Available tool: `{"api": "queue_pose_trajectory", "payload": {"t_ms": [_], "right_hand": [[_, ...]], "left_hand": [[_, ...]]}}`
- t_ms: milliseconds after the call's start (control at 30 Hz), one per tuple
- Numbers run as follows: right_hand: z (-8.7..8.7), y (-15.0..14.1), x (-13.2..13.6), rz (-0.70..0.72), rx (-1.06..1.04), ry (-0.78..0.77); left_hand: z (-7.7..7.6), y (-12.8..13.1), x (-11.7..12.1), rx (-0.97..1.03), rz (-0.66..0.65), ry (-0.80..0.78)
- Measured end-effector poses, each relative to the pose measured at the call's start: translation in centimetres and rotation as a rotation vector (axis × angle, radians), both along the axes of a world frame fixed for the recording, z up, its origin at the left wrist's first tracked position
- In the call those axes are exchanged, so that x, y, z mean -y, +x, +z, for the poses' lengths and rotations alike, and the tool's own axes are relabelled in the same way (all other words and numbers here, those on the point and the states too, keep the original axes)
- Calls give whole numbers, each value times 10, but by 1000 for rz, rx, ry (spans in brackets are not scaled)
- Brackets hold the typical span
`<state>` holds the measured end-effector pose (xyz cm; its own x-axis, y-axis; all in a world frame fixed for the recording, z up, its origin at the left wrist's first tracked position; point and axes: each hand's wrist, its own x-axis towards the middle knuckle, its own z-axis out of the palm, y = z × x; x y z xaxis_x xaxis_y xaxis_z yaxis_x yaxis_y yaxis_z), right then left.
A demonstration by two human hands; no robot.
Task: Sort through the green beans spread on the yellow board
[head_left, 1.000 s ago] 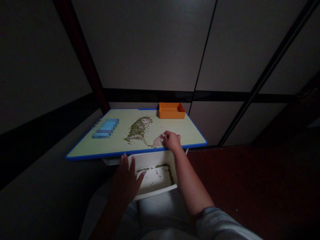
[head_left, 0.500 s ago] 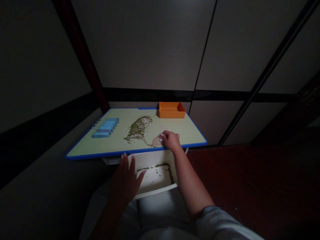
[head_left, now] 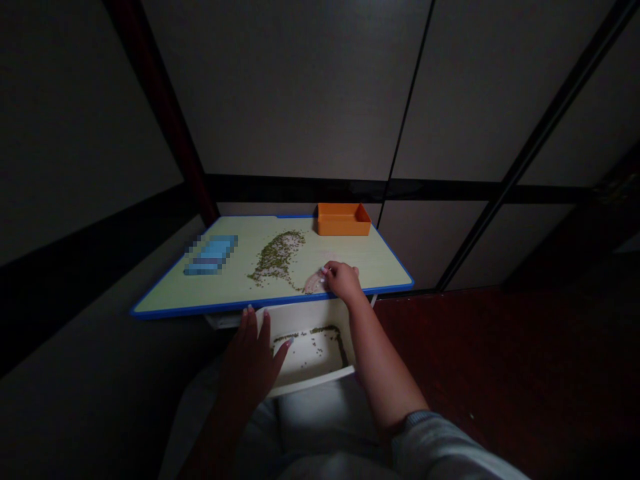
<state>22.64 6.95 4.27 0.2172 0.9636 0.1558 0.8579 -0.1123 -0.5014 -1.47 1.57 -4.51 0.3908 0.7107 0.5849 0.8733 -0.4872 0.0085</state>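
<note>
A small table (head_left: pixel 380 267) with a pale top and blue rim carries a heap of small green beans (head_left: pixel 277 257). My right hand (head_left: pixel 343 281) rests near the front edge, fingers closed on a pale scraper-like piece (head_left: pixel 313 283) pressed to the tabletop beside the heap's tail. Below the edge sits a white tray (head_left: pixel 310 383) on my lap with scattered green beans along its far side. My left hand (head_left: pixel 253 363) grips the tray's left rim, thumb inside and fingers stretched toward the table edge.
An orange box (head_left: pixel 344 220) stands at the table's back right corner. A blurred blue object (head_left: pixel 211 256) lies on the left part of the table. Dark wall panels rise behind; a reddish floor lies to the right.
My right hand with the pale piece has shifted slightly left and toward the front edge. The left hand and tray have stayed in place.
</note>
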Motion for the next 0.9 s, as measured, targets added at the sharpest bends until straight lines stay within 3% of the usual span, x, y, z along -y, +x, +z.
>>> {"api": "queue_pose_trajectory", "payload": {"t_ms": [900], "right_hand": [[-3, 3, -2, 35, -28, -4]], "left_hand": [[0, 0, 0, -7, 16, -8]]}}
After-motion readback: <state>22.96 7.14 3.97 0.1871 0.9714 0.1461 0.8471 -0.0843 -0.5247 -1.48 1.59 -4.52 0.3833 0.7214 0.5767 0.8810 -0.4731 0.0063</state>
